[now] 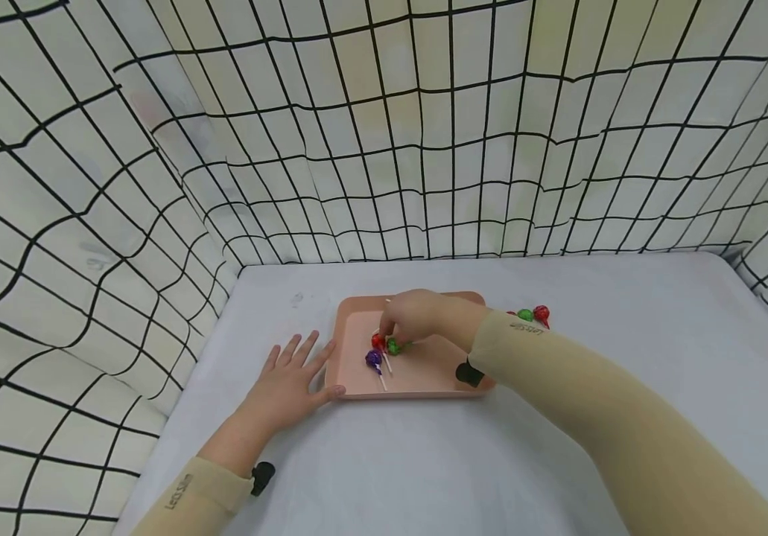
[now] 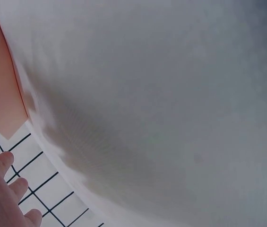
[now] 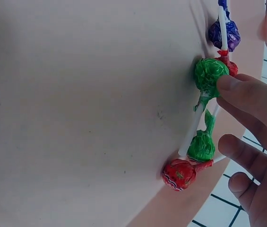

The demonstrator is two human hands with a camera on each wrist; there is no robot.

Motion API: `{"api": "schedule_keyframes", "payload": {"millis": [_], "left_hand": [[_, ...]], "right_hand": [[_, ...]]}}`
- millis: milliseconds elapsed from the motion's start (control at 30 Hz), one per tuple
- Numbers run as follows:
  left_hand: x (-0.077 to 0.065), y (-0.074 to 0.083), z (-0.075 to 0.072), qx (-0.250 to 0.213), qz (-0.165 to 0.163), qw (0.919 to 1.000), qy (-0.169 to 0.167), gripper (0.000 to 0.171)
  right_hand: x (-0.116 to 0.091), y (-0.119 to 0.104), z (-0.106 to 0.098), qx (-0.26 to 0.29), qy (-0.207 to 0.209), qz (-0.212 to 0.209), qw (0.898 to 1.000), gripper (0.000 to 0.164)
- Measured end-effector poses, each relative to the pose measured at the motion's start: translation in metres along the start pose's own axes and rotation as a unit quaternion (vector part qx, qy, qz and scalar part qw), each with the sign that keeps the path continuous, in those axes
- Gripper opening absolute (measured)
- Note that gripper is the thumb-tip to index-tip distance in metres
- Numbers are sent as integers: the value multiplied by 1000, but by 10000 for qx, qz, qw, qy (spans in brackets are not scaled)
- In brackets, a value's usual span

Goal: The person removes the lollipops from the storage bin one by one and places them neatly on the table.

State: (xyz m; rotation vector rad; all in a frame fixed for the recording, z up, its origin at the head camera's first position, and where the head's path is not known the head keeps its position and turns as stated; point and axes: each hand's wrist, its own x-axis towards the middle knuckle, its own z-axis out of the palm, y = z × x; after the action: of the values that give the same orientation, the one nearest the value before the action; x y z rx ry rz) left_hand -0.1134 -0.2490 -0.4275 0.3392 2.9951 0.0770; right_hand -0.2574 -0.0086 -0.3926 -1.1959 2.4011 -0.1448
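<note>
A pink tray [image 1: 437, 372] lies on the white table. My right hand [image 1: 417, 313] reaches over it from the right; its thumb and index finger pinch a green lollipop [image 3: 210, 75] at the candy head. Around that hand in the tray are a purple lollipop [image 1: 373, 359], a red lollipop [image 1: 378, 341], another green lollipop [image 3: 202, 146] and another red one [image 3: 178, 175]. My left hand [image 1: 296, 387] lies with spread fingers at the tray's left edge, thumb at the near left corner. In the left wrist view, its fingertips [image 2: 19, 187] show beside the tray.
Right of the tray, a green lollipop [image 1: 525, 314] and a red lollipop [image 1: 541, 313] lie on the white table [image 1: 625, 327], partly behind my right forearm. White walls with a black grid [image 1: 451, 134] stand at the back and sides.
</note>
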Motion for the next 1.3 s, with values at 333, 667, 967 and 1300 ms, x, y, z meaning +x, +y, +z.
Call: {"api": "schedule_keyframes", "payload": {"millis": [333, 667, 967, 1300], "left_hand": [[-1, 3, 0, 15, -14, 10000, -39, 87], [-1, 1, 0, 13, -31, 10000, 14, 86], [2, 1, 2, 98, -19, 10000, 6, 87], [2, 2, 3, 34, -50, 10000, 25, 86]], "right_hand": [[-5, -1, 5, 156, 33, 113, 9998, 22], [-8, 3, 8, -10, 104, -136, 9999, 23], [-17, 9, 8, 236, 74, 68, 9997, 11], [-23, 16, 9, 579, -5, 188, 9981, 16]]}}
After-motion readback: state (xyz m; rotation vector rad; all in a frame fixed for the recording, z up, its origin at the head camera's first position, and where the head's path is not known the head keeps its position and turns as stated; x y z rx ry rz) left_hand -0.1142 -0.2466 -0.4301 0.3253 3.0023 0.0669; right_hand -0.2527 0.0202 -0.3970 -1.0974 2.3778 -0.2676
